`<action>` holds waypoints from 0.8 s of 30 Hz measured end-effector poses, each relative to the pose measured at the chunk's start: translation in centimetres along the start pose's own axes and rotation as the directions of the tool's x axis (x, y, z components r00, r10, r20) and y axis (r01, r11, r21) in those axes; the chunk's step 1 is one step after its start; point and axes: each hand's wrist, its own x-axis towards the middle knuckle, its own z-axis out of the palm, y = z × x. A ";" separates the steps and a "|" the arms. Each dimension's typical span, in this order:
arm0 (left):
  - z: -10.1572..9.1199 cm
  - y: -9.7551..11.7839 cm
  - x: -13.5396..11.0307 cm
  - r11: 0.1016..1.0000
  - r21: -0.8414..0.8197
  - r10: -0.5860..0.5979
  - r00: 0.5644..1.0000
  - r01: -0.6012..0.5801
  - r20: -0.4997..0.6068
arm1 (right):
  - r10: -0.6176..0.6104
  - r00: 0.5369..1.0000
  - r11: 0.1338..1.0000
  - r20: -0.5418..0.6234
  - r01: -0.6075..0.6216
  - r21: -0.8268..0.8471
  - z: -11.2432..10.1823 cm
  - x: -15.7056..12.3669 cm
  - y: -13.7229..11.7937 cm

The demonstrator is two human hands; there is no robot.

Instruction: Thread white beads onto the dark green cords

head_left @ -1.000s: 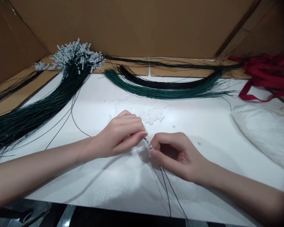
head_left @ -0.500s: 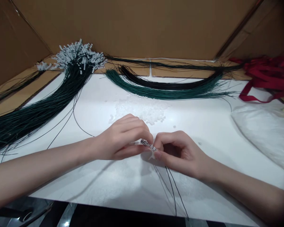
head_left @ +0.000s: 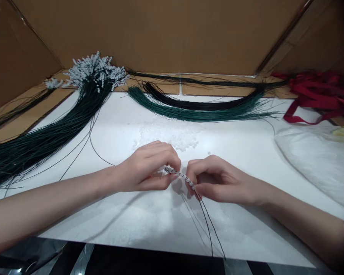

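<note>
A short string of white beads on dark wire [head_left: 186,178] stretches between my two hands above the white board. My left hand [head_left: 153,168] pinches its upper end between thumb and fingertips, where a dark loop of wire shows. My right hand [head_left: 220,181] grips the lower end between thumb and index finger. From there two thin wire tails hang down to the right, reaching past the board's front edge. Behind my hands lies a scattered heap of loose white beads [head_left: 169,131].
A thick bundle of dark green wires [head_left: 74,114] with white beaded tips [head_left: 96,70] lies at left. Green wires [head_left: 189,113] and black wires [head_left: 200,104] curve across the back. Red ribbon [head_left: 318,95] and a clear plastic bag [head_left: 318,160] sit at right. Cardboard walls [head_left: 172,34] stand behind.
My hands have drawn slightly apart, so more of the beaded wire shows between them. The right fingers have slid down toward the wire tails.
</note>
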 end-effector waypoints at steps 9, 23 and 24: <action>-0.3 -0.3 -0.5 0.983 -0.147 -0.130 0.986 0.114 -0.103 | -0.024 0.998 0.996 -0.060 0.029 0.088 -0.1 0.3 0.1; -2.4 9.9 1.1 0.330 -0.851 -0.502 0.839 0.409 0.208 | -0.666 0.473 0.739 -0.577 0.524 -0.423 4.5 2.0 -10.5; -3.6 11.2 0.6 0.294 -0.839 -0.509 0.818 0.458 0.268 | -0.705 0.425 0.697 -0.568 0.560 -0.447 4.5 2.4 -11.4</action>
